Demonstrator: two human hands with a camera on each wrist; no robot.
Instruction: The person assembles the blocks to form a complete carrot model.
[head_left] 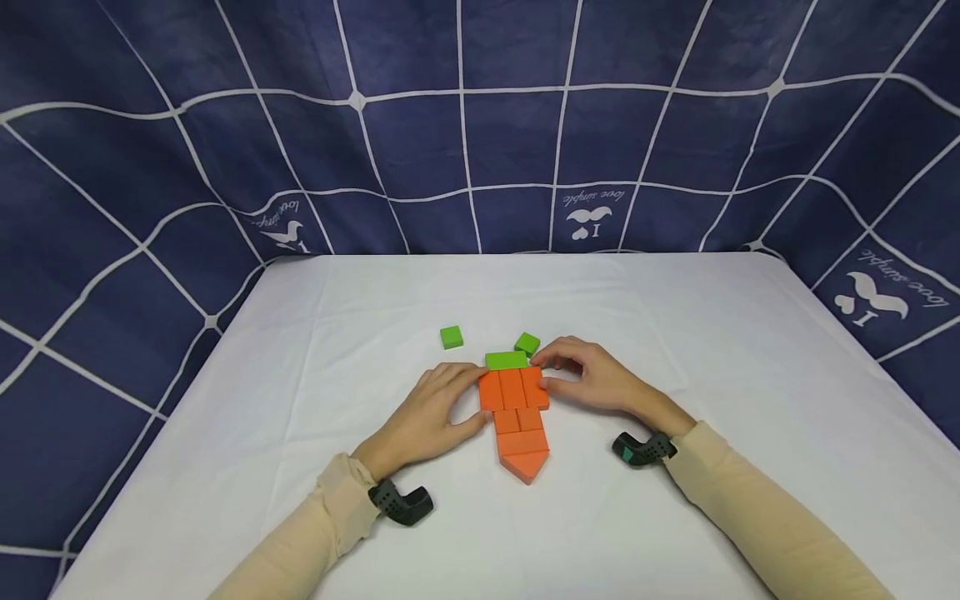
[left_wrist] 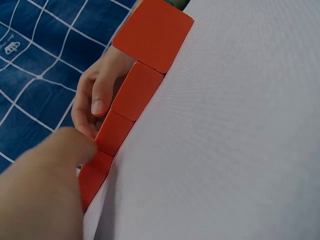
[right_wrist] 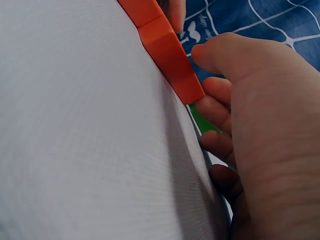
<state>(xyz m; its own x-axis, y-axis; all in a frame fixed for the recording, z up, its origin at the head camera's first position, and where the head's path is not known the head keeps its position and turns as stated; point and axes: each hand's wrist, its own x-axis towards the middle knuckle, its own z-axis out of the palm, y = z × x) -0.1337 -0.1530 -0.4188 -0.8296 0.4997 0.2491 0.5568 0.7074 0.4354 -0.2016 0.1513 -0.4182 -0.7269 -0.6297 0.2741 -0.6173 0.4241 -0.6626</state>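
Orange blocks lie flat in a carrot-like figure: a top row of three oblong blocks [head_left: 512, 389], two small squares [head_left: 518, 420], an oblong [head_left: 522, 442] and a pointed block [head_left: 527, 465] nearest the person. Along the top row's far edge lies a green oblong block [head_left: 506, 360]. The left hand [head_left: 427, 415] touches the row's left side with index finger and thumb, fingers extended. On the opposite side, the right hand [head_left: 592, 377] has its thumb at the right orange block [right_wrist: 172, 62] and its loosely bent fingers near the green block's end.
Two small green blocks lie beyond the figure, one to the left [head_left: 452, 337] and one by the right fingertips [head_left: 527, 343]. A white cloth [head_left: 360, 317] covers the table. Behind and beside it hangs a dark blue checked curtain [head_left: 510, 142]. Each wrist wears a black device.
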